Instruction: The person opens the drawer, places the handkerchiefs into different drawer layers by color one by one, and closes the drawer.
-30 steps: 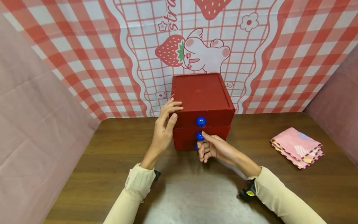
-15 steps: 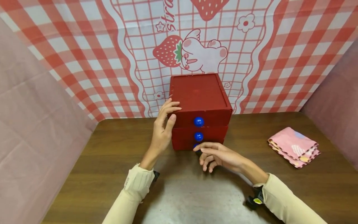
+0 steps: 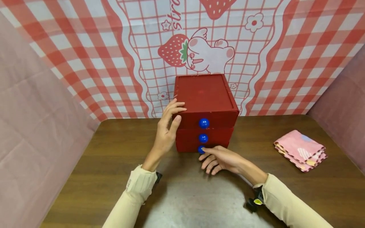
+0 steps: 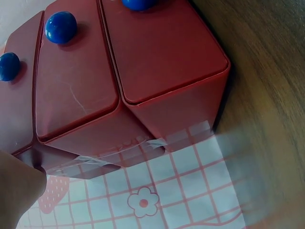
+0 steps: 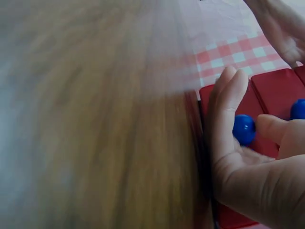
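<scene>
A red three-drawer box [image 3: 203, 93] stands at the back of the table, its drawers pushed in. Blue round knobs run down its front: the top knob [image 3: 204, 123], the middle knob [image 3: 203, 138] and the bottom knob [image 3: 201, 149]. My left hand [image 3: 166, 131] rests on the box's upper left edge, fingers on the lid and thumb by the front corner. At the bottom drawer, my right hand [image 3: 223, 159] has its thumb and fingers on either side of the lowest knob [image 5: 244, 130], pinching it. The left wrist view shows closed drawer fronts [image 4: 76, 90].
A folded pink cloth [image 3: 300, 150] lies on the wooden table [image 3: 114, 164] to the right. Directly behind the box hangs a red-and-white strawberry cloth [image 3: 148, 57]. Pink fabric walls [image 3: 42, 126] stand on both sides.
My right hand has left the middle knob and gone down to the bottom one, its fingers opening on the way. The left hand keeps its place on the box.
</scene>
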Demonstrator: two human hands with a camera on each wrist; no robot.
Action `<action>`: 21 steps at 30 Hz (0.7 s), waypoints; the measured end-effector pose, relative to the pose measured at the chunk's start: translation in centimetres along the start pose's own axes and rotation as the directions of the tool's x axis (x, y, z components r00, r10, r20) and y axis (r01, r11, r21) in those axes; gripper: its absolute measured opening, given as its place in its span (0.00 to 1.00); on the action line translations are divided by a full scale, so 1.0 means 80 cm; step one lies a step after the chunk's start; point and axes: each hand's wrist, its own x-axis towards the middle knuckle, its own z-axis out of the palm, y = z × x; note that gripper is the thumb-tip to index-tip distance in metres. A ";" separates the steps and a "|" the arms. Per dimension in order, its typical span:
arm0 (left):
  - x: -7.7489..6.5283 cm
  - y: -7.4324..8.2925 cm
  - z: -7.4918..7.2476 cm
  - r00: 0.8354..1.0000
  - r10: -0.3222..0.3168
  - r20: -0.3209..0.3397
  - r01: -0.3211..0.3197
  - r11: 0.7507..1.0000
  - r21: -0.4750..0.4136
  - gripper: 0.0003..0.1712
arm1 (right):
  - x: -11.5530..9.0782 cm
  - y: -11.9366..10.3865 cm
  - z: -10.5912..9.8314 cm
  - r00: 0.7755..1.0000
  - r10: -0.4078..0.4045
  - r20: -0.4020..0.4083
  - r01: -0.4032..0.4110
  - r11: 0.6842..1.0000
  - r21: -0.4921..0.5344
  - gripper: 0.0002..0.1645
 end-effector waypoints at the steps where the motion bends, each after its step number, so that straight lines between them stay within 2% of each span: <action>1: 0.001 0.001 0.000 1.000 0.001 0.003 -0.001 1.000 0.002 0.15 | 0.002 0.000 0.000 1.000 0.012 -0.005 -0.012 1.000 0.013 0.35; 10: 0.003 0.002 -0.002 1.000 0.010 0.028 -0.010 1.000 0.020 0.15 | 0.014 -0.001 0.008 0.999 0.037 0.006 -0.037 0.988 0.153 0.32; 16: -0.004 -0.035 -0.004 0.999 0.025 0.021 -0.026 0.998 0.053 0.21 | 0.015 -0.002 0.013 0.999 0.033 -0.014 -0.031 0.989 0.144 0.29; 18: -0.004 -0.031 -0.003 1.000 0.021 0.019 -0.022 0.999 0.042 0.20 | 0.015 -0.001 0.013 0.999 0.038 -0.013 -0.036 0.990 0.138 0.28; 21: -0.002 -0.011 -0.002 1.000 0.020 0.019 -0.021 1.000 0.022 0.17 | 0.014 0.001 0.013 0.999 0.044 -0.014 -0.042 0.990 0.131 0.27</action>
